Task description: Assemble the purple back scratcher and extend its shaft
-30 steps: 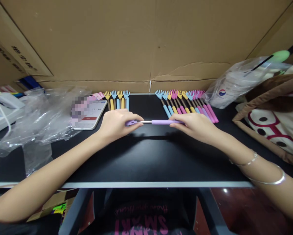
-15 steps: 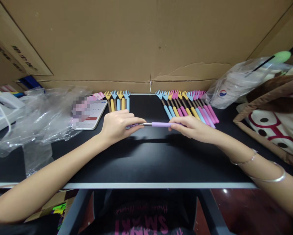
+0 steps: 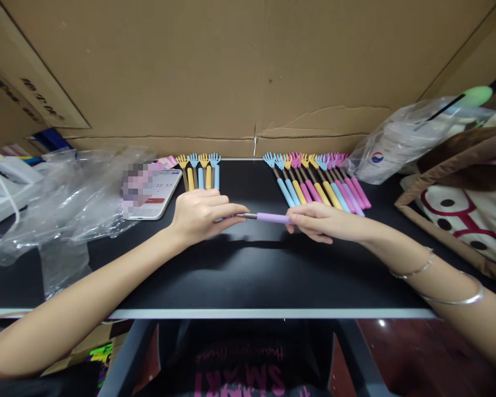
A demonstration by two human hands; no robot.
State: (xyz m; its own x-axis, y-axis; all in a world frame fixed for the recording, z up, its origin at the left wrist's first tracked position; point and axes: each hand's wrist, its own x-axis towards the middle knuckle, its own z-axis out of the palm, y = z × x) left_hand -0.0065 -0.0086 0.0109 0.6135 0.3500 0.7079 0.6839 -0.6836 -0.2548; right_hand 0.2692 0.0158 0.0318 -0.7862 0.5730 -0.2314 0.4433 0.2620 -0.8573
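A purple back scratcher [image 3: 268, 218] with a short metal shaft lies level between my two hands, just above the black table [image 3: 248, 270]. My left hand [image 3: 200, 215] is closed round its claw end, which the fingers hide. My right hand [image 3: 320, 221] pinches the far end of the purple handle. Behind my left hand lie several yellow and blue scratchers in a short row [image 3: 200, 168]. Behind my right hand a longer row [image 3: 316, 179] of blue, yellow, pink and purple scratchers fans out.
A phone [image 3: 154, 193] lies left of the short row, beside crumpled clear plastic [image 3: 65, 193]. A clear bag [image 3: 400, 140] and a brown and white fabric bag [image 3: 463, 193] sit at the right. Cardboard boxes [image 3: 248, 71] wall the back. The table's pale front edge [image 3: 248, 313] runs below my arms.
My hands have drawn closer together and the scratcher's visible length has shortened. The purple claw tip that showed by my left fingers is now hidden.
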